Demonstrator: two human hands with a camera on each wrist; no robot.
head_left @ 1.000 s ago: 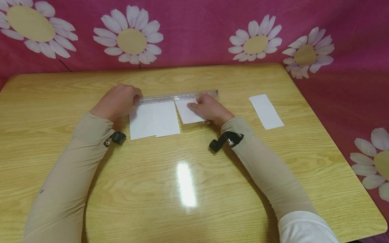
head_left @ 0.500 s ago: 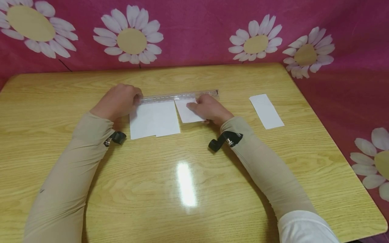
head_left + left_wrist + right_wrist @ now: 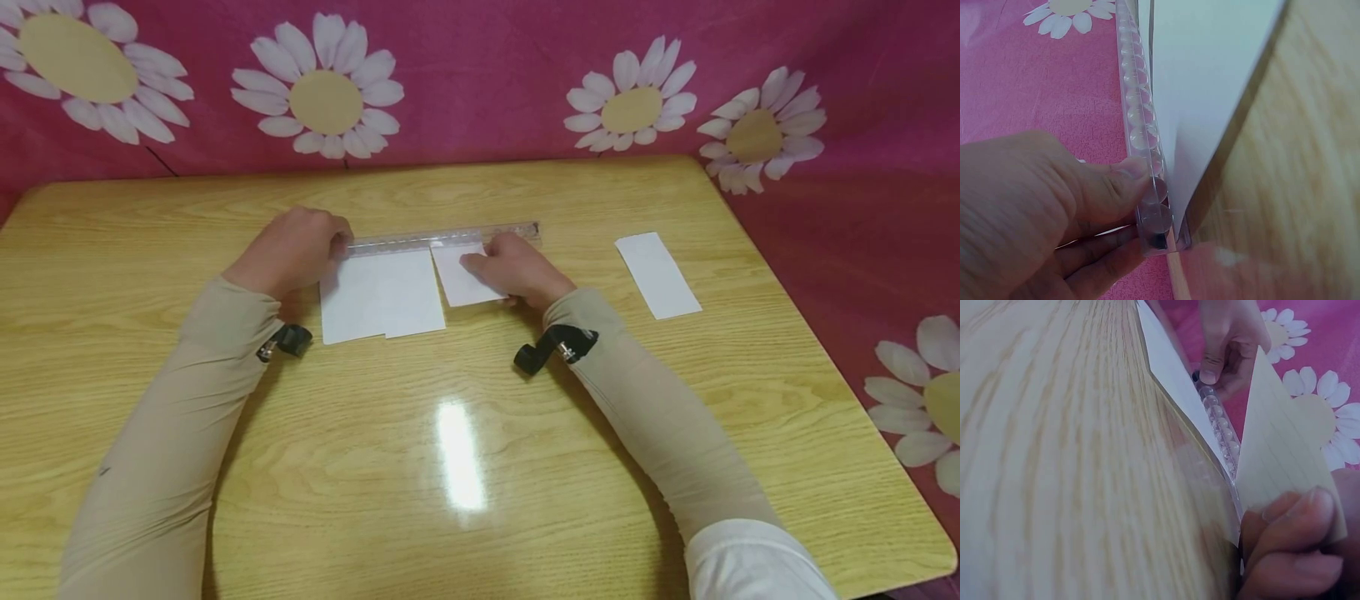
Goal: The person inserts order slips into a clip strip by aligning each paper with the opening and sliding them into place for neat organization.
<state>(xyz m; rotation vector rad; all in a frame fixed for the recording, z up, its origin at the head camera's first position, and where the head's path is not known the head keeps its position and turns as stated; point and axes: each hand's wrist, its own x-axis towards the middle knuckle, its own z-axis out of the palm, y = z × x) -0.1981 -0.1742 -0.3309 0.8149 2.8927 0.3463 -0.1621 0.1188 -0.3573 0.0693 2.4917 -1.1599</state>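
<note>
In the head view a clear plastic ruler (image 3: 412, 242) lies across the top edge of white paper (image 3: 378, 296) with a stepped lower edge. My left hand (image 3: 292, 250) grips its left end; in the left wrist view, thumb and fingers pinch the ruler (image 3: 1138, 119), where a row of round, bead-like shapes shows. My right hand (image 3: 528, 273) pinches a smaller white paper flap (image 3: 465, 279) between thumb and fingers. A narrow wedge-shaped gap parts this flap from the paper on its left. The right wrist view shows the flap (image 3: 1285, 450) raised at an angle beside the ruler.
A separate white paper strip (image 3: 658, 275) lies to the right on the wood-grain table (image 3: 360, 467). Behind the table hangs a pink cloth (image 3: 480, 83) with large daisies. Black wrist mounts (image 3: 285, 342) sit on both sleeves.
Both hands and the ruler stay in place. The lower edge of the pinched flap shifts very slightly.
</note>
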